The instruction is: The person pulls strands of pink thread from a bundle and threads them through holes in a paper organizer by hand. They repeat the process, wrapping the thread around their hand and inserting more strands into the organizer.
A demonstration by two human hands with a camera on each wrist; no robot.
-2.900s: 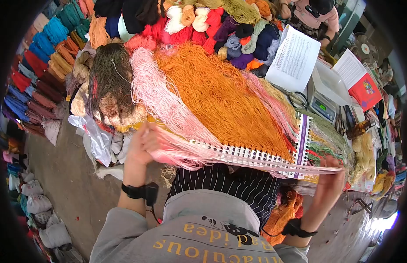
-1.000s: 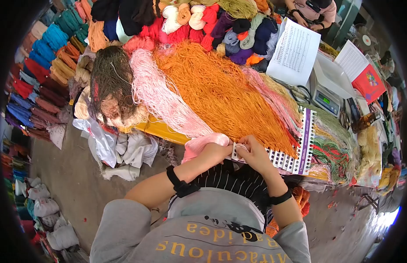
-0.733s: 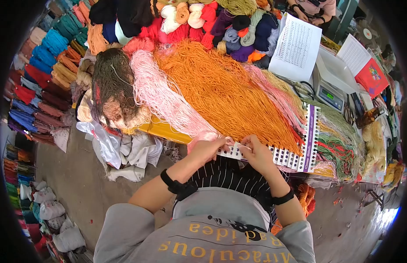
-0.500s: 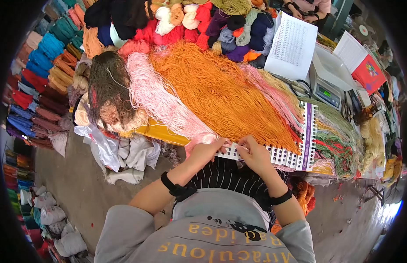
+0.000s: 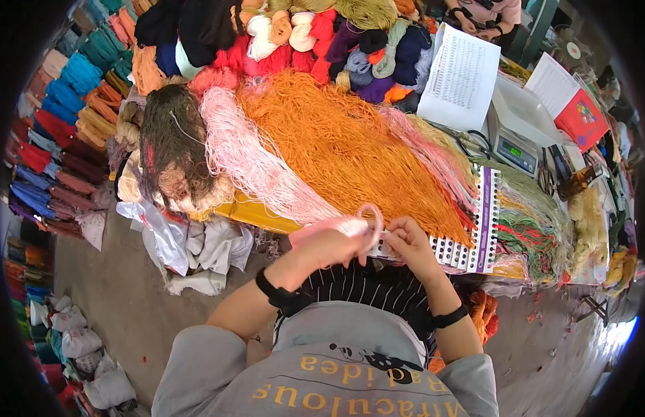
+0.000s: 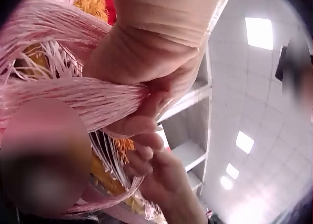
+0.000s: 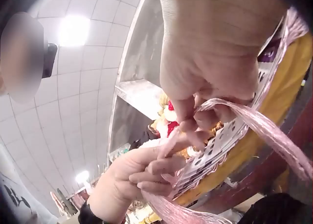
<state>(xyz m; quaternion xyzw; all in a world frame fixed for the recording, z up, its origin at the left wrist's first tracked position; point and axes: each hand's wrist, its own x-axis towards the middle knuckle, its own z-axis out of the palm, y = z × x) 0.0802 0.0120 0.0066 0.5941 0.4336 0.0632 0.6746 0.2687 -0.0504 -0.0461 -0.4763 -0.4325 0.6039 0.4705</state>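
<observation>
My left hand (image 5: 333, 244) grips a pink thread bundle (image 6: 73, 97), blurred in the head view, where a pink loop (image 5: 369, 208) stands up at its fingers. Close on its right, my right hand (image 5: 411, 247) pinches a pink strand (image 7: 274, 131) between thumb and fingers. In the right wrist view the fingertips of both hands nearly meet at this strand. Below and behind the hands lie white cards with punched holes (image 5: 483, 222), along the table's near edge. Long pink yarn (image 5: 246, 153) and orange yarn (image 5: 350, 146) spread over the table.
Dark brown yarn (image 5: 173, 142) lies at the left, coloured skeins (image 5: 399, 52) at the back. Printed sheets (image 5: 461, 76), a scale (image 5: 517, 153) and a red booklet (image 5: 581, 118) are at the right. White cloths (image 5: 211, 247) hang off the table's left edge. Another person sits beyond.
The left hand has turned over and lifted slightly, and a pink loop has risen at its fingers. The right hand has shifted a little right. Earlier, the strands were stretched wide between both hands.
</observation>
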